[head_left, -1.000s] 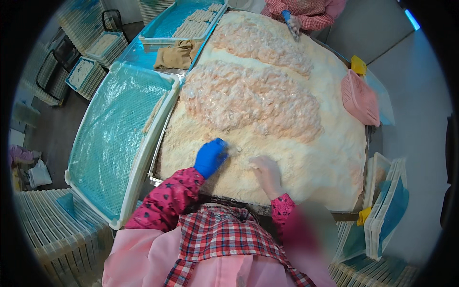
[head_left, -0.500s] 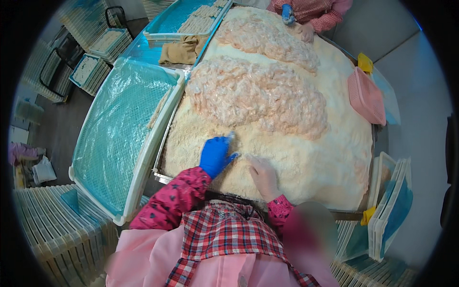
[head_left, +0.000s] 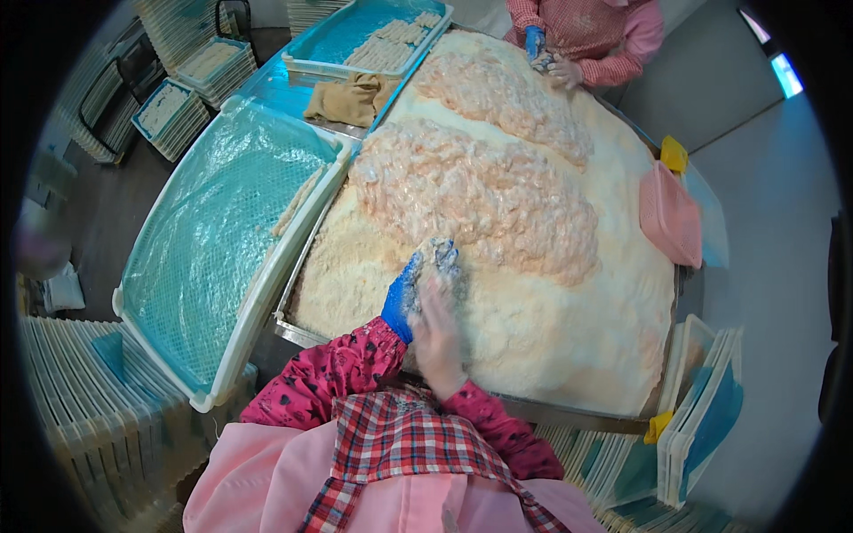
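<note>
Remotely, I see the left hand [head_left: 403,297] and right hand [head_left: 434,327] meet over powder [head_left: 551,333], probably to steady each other; whether they grip anything, I can't tell.

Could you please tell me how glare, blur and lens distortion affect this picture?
In the head view, glare streaks the teal tray; the right hand looks slightly smeared, probably by motion; also in the head view, the plaid cloth shows clear checks, the teal tray's outline bows, black fills the corners, and a bright light shines at upper right.
</note>
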A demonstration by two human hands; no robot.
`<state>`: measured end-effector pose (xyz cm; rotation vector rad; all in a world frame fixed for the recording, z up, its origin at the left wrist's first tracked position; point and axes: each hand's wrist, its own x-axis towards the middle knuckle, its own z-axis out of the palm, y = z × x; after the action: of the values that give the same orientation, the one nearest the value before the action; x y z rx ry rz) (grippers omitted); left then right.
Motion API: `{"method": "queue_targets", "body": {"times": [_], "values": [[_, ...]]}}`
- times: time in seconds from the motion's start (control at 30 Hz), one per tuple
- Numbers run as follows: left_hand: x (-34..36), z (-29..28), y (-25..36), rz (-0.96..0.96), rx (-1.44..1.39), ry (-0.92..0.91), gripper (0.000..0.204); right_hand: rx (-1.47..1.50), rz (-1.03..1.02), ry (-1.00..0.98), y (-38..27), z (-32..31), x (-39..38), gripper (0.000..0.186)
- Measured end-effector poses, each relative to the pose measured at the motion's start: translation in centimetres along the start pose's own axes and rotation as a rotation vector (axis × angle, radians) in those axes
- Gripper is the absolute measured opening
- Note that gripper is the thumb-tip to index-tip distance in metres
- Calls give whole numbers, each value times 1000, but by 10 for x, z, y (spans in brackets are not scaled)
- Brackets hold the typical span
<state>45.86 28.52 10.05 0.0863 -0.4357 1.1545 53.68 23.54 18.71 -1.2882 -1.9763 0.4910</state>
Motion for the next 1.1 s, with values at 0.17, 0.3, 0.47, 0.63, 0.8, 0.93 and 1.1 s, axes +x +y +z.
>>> {"method": "queue_targets", "body": {"times": [0.17,0.3,0.47,0.63,0.8,0.93,1.1], "values": [[-1,63,-17,38,1095,279,49,54,0,248,32,-20,9,62],[12,43,-56,214,1097,148,61,176,-184,56,0,-3,19,69],[26,85,-68,594,1095,-181,68,199,-14,165,-13,-4,27,73],[6,113,-5,40,1642,237,100,306,-308,188,13,33,24,81],[2,84,95,499,919,481,59,490,-46,-126,-10,48,65,74],[1,90,107,226,1290,718,62,-295,-105,-732,33,56,64,46],[-25,40,89,-340,2241,190,56,-266,-33,-268,121,-28,-4,36]]}}
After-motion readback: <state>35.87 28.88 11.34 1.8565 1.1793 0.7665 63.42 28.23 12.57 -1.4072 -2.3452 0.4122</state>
